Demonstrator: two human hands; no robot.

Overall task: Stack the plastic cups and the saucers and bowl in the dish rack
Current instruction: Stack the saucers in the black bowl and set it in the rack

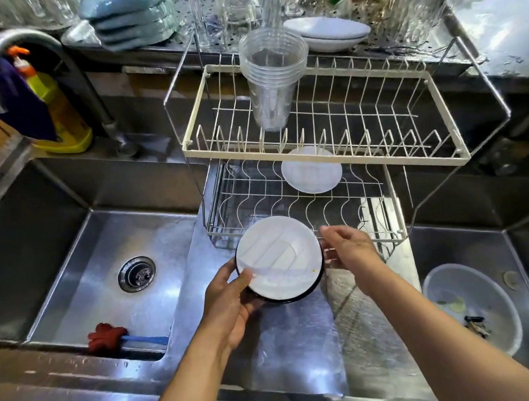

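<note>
My left hand (232,300) grips the near-left rim of a white bowl with a dark outside (281,258), held just in front of the two-tier wire dish rack (324,155). At the bowl's right rim is my right hand (346,246), fingers touching or almost touching it. A stack of clear plastic cups (270,75) stands upright in the rack's upper tier at its left. One white saucer (311,172) lies on the lower tier, partly hidden by the upper frame.
A steel sink basin (95,256) with a drain lies to the left, a red brush (106,335) on its front edge. A grey basin with scraps (472,304) sits at the right. The faucet (33,39), yellow soap bottle (56,110) and shelved dishes and glassware (328,32) stand behind.
</note>
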